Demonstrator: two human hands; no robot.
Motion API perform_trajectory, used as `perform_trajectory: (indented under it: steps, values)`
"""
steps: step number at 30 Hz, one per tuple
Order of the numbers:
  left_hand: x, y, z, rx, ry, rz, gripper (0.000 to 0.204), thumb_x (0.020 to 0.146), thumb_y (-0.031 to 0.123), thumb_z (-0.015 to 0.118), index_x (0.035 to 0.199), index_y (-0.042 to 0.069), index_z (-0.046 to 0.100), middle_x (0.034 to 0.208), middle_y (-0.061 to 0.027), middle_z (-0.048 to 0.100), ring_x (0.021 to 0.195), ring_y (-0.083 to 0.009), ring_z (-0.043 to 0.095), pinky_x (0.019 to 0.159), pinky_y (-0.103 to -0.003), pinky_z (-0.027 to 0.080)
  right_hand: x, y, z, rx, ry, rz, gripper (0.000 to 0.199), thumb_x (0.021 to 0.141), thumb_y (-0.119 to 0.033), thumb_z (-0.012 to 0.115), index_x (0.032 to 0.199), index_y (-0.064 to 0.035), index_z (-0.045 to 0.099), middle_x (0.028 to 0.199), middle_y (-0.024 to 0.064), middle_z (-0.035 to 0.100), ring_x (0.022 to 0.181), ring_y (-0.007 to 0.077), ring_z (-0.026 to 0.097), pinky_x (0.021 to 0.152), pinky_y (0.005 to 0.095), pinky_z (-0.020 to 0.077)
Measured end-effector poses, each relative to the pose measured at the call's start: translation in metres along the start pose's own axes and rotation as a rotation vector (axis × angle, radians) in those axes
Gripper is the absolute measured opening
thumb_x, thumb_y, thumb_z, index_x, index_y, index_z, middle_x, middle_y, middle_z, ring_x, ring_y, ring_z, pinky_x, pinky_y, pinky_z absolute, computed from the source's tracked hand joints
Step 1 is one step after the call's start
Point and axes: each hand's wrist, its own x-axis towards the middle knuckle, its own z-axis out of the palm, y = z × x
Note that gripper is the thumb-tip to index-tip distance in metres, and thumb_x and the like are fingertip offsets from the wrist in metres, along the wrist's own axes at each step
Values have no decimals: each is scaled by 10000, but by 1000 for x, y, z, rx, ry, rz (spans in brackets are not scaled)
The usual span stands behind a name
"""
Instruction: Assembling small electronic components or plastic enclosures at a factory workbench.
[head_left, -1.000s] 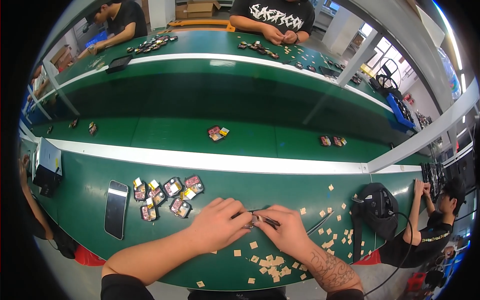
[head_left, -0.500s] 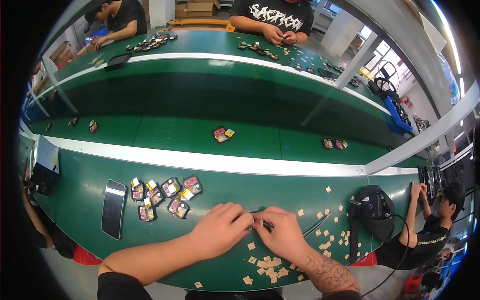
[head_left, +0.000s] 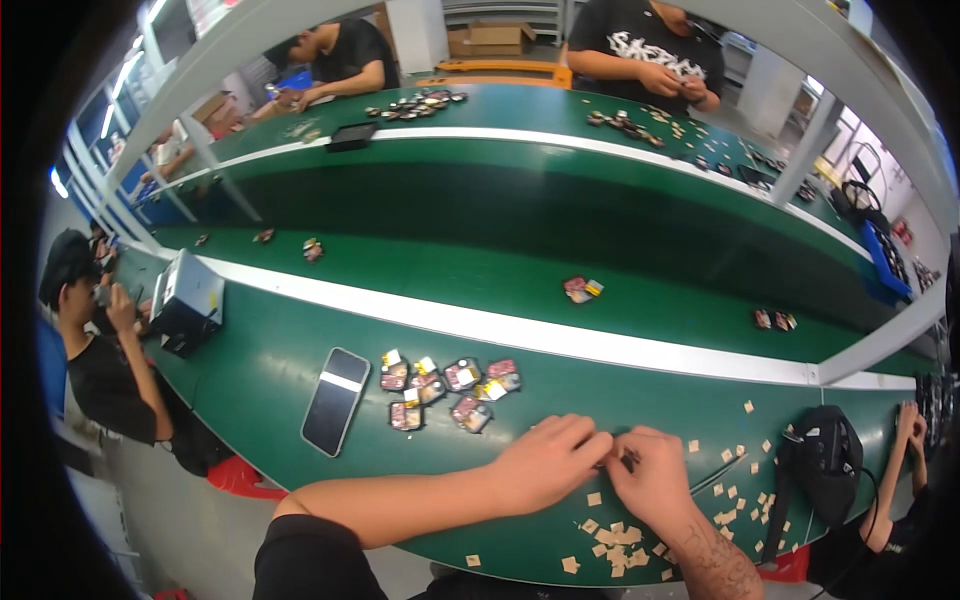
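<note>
My left hand (head_left: 548, 464) and my right hand (head_left: 650, 478) meet above the near edge of the green table (head_left: 260, 400). Their fingers pinch together around a small dark part (head_left: 630, 460), mostly covered by the fingertips. Small beige square pieces (head_left: 618, 538) lie heaped below my right hand, with more scattered to its right. A slim metal tool (head_left: 718, 475) rests beside that wrist. Left of my hands sits a group of small black-cased units (head_left: 463, 375) with reddish boards and yellow or white tabs. Beyond them lies a phone (head_left: 336, 402) with a dark screen.
A black bag (head_left: 828, 450) with a cable stands at the right. At the left is a grey box-shaped device (head_left: 188, 300). A white rail (head_left: 480, 325) separates my table from a green belt (head_left: 440, 260) carrying several units. Co-workers sit around the tables.
My view has swung left, so the whole scene sits further right and a co-worker at the left shows. Both hands stay together on the small dark part, their fingers shifting slightly.
</note>
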Motion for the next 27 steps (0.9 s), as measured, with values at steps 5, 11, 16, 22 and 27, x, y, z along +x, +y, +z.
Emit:
perform_trajectory:
  steps: [5, 11, 16, 22, 27]
  values:
    - [-3, -1, -4, -2, 13, -29, 352, 903, 182, 801, 1147, 82, 567, 1092, -122, 575, 1052, -354, 628, 899, -469, 534, 6, 1, -3, 113, -44, 71, 87, 838, -33, 800, 815, -19, 718, 734, 118, 675, 716, 302, 698, 654, 381, 549]
    - [-7, -10, -8, -39, -10, 13, 305, 925, 215, 785, 1165, 124, 620, 1069, -99, 579, 1017, -314, 632, 867, -456, 520, 11, 15, -3, 110, 29, 6, 227, 847, -97, 839, 1043, -62, 730, 885, 83, 727, 803, 288, 724, 704, 372, 577]
    - [-3, -4, -15, 38, -65, 26, 249, 913, 235, 831, 1126, 144, 739, 1123, -66, 633, 1021, -281, 669, 895, -444, 555, 6, 18, -10, 92, -70, -28, 249, 884, -53, 800, 1128, -38, 749, 935, 106, 724, 825, 228, 725, 737, 337, 581]
    - [-2, 0, -14, 83, -68, 24, 265, 943, 242, 780, 1191, 161, 742, 1103, -65, 609, 1023, -265, 630, 862, -417, 519, 8, 25, -16, 213, -174, 37, 194, 930, -115, 758, 1110, -46, 734, 964, 123, 747, 863, 345, 738, 787, 414, 588]
    - [3, 7, -20, 195, -120, 7, 350, 921, 251, 819, 1264, 200, 766, 1138, -42, 623, 1025, -253, 643, 867, -407, 532, 8, 27, -15, 202, -151, 1, 190, 939, -119, 749, 1108, -35, 734, 957, 134, 744, 860, 353, 734, 782, 418, 583]
